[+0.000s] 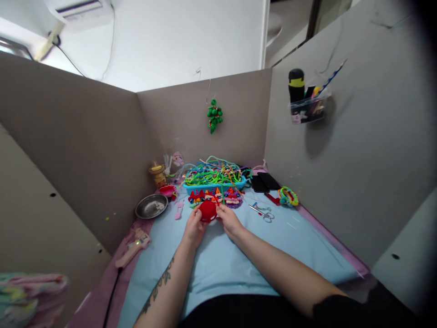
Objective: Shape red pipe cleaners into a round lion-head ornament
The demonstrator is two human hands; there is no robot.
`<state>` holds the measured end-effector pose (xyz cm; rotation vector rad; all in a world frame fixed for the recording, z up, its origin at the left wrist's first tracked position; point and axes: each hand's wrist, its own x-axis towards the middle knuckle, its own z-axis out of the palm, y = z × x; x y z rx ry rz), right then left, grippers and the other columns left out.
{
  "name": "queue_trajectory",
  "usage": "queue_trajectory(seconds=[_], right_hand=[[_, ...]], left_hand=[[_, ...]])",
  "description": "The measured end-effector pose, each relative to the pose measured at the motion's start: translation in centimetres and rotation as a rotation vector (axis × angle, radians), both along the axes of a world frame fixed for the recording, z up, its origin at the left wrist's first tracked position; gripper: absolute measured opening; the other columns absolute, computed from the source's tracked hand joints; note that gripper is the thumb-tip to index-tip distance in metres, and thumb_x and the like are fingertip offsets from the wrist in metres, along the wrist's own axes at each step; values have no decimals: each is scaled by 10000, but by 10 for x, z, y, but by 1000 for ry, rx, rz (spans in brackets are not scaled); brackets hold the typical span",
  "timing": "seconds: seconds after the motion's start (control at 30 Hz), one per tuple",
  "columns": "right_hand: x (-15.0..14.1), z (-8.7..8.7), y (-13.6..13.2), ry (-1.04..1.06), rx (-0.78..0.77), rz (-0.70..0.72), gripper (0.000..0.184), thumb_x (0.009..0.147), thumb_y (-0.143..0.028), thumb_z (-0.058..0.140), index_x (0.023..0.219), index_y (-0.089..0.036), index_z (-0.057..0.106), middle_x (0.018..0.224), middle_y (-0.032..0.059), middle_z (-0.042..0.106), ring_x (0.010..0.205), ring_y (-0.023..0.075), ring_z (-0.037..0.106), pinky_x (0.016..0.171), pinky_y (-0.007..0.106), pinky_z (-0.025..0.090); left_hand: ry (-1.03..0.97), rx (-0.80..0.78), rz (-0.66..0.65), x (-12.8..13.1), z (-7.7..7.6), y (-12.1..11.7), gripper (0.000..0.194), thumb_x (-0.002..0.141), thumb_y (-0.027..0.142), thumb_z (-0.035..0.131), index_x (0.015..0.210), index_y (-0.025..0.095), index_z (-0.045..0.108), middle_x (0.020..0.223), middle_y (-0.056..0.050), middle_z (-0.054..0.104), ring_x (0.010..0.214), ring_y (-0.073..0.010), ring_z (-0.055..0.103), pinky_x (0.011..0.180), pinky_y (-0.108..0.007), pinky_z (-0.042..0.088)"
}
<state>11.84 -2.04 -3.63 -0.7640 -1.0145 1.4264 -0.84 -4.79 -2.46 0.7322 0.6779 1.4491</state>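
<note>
My left hand and my right hand meet over the light blue mat, both pinching a small round red fuzzy piece between their fingertips. A thin green pipe cleaner runs up from the red piece toward the blue basket, which is heaped with green and multicoloured pipe cleaners. Just behind my hands lies a row of small colourful finished pieces.
A metal bowl and a pink glue gun with its cord lie at the left. Scissors, a coiled colourful ring and a dark phone lie at the right. Grey partition walls enclose the desk; a green ornament hangs on the back one.
</note>
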Motion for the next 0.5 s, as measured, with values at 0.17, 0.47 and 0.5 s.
queue_trajectory(seconds=[0.17, 0.47, 0.5], right_hand=[[11, 4, 5, -28, -76, -39, 335, 616, -492, 688, 700, -189, 575, 705, -13, 622, 648, 127, 505, 581, 228, 335], [14, -1, 9, 23, -81, 32, 320, 602, -450, 716, 684, -190, 548, 677, -28, 599, 622, 120, 513, 561, 229, 367], [14, -2, 9, 30, -80, 35, 329, 595, -453, 722, 677, -189, 543, 664, -30, 594, 612, 119, 514, 561, 232, 374]], left_hand=[[19, -56, 76, -5, -2, 1, 446, 697, 413, 673, 1071, 195, 561, 772, -33, 676, 671, -141, 632, 652, -264, 483], [88, 6, 69, -3, 0, -4, 370, 618, 312, 749, 919, 123, 645, 743, -47, 675, 622, -136, 608, 622, -254, 457], [95, 12, 56, -3, 0, -4, 351, 623, 313, 746, 899, 116, 654, 740, -53, 675, 628, -139, 607, 626, -256, 456]])
